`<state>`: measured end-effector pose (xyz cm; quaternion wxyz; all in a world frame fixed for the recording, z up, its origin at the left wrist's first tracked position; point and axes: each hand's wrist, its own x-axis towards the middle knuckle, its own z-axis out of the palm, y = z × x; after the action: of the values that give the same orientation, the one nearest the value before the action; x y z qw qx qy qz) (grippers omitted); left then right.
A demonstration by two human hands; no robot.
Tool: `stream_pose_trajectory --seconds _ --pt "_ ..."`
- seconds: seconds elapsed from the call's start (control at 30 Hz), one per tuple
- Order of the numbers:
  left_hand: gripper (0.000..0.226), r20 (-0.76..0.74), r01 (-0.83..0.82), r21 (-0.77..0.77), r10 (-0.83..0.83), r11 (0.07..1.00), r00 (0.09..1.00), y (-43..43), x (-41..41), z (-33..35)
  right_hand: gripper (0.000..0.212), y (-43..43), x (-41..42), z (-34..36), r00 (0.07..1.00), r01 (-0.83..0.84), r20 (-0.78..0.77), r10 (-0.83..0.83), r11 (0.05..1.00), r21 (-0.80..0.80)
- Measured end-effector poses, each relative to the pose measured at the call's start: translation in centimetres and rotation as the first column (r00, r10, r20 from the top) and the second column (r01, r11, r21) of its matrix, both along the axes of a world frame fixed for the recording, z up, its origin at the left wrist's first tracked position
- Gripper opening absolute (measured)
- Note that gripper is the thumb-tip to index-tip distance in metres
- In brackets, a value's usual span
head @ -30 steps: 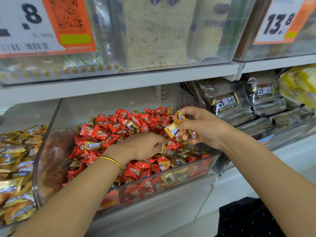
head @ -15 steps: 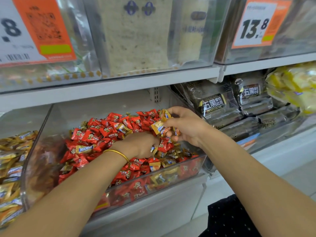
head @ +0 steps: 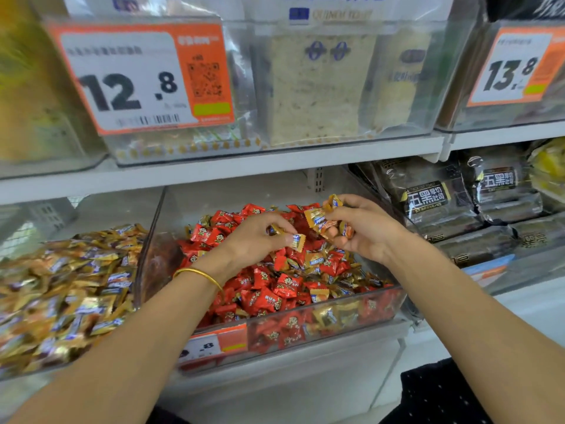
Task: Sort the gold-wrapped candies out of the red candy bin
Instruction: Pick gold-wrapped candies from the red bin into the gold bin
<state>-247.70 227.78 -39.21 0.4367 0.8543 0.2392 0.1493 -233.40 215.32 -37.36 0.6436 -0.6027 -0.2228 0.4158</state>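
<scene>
Reaching over the red candy bin in the middle of the frame, both hands hold candy. The left hand has its fingers curled and pinches one gold candy between thumb and fingertips, just above the red candies. The right hand, just to the right of it, is curled round a bunch of gold candies, and two of them stick out at the top. That hand looks quite full. If one more candy is pushed in, some may slip out and drop back among the red ones. The wrappers look shiny and smooth, so a loose pinch could let the single candy fall too. More gold ones lie mixed in at the lower right of the bin, and some may hide under the red ones where they are easy to miss. A big pile of gold candies sits in the next bin at the left of the frame; carrying the handful there over the clear wall could knock some loose.
</scene>
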Motion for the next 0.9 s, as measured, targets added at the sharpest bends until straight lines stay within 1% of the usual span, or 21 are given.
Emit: stream_pose_trajectory --seconds 0.13,0.27,0.33,0.43,0.5,0.57,0.63,0.67,0.73,0.77,0.8,0.83,0.87,0.9 --pt "0.008 0.087 -0.079 -0.038 0.082 0.996 0.993 0.1 -1.7 0.2 0.017 1.2 -1.6 0.3 0.995 -0.056 -0.08 0.06 0.997 0.058" --pt "0.005 0.153 -0.118 -0.178 0.145 0.977 0.977 0.0 -3.9 1.0 0.017 2.3 -3.7 0.6 0.982 -0.09 -0.159 0.105 0.991 0.096" --pt "0.005 0.163 -0.135 -0.237 0.177 0.962 0.971 0.2 -5.3 1.7 0.017 2.6 -4.7 0.8 0.968 -0.104 -0.214 0.13 0.987 0.125" --pt "0.006 0.15 -0.133 -0.242 0.172 0.961 0.974 0.3 -8.3 3.3 0.019 3.0 -6.5 1.2 0.943 -0.15 -0.273 0.191 0.975 0.165" --pt "0.008 0.13 -0.12 -0.238 0.154 0.964 0.979 0.4 -11.1 4.4 0.019 3.2 -8.2 1.6 0.929 -0.211 -0.27 0.252 0.962 0.172" --pt "0.009 0.117 -0.172 -0.244 0.205 0.954 0.972 1.0 -14.2 5.2 0.019 3.9 -10.7 2.4 0.919 -0.284 -0.233 0.32 0.943 0.175" --pt "0.009 0.169 -0.268 -0.256 0.316 0.929 0.934 2.2 -17.1 5.7 0.019 5.7 -13.6 3.2 0.91 -0.353 -0.168 0.38 0.92 0.168" --pt "0.01 0.203 -0.331 -0.249 0.384 0.91 0.901 2.9 -18.3 5.7 0.019 7.0 -15.1 3.7 0.908 -0.384 -0.116 0.402 0.911 0.151" --pt "0.013 0.252 -0.496 -0.188 0.53 0.848 0.81 4.4 -20.2 5.2 0.016 10.0 -18.4 4.3 0.902 -0.431 0.021 0.43 0.899 0.076" --pt "0.017 0.275 -0.559 -0.184 0.588 0.809 0.761 5.2 -21.0 4.8 0.013 11.4 -20.0 4.5 0.891 -0.448 0.093 0.445 0.894 0.016" --pt "0.027 0.3 -0.581 -0.231 0.626 0.78 0.72 5.8 -21.6 4.5 0.012 12.6 -21.6 4.7 0.87 -0.465 0.157 0.468 0.884 -0.055" --pt "0.039 0.304 -0.572 -0.314 0.651 0.758 0.695 6.4 -22.2 4.0 0.022 13.7 -22.9 4.9 0.842 -0.485 0.205 0.498 0.867 -0.113" --pt "0.052 0.298 -0.554 -0.4 0.675 0.73 0.675 6.9 -22.5 3.8 0.042 14.6 -23.7 4.9 0.811 -0.503 0.241 0.532 0.846 -0.174" --pt "0.059 0.286 -0.54 -0.482 0.706 0.69 0.647 7.3 -22.8 3.5 0.057 15.4 -24.2 4.9 0.784 -0.507 0.272 0.558 0.829 -0.237"
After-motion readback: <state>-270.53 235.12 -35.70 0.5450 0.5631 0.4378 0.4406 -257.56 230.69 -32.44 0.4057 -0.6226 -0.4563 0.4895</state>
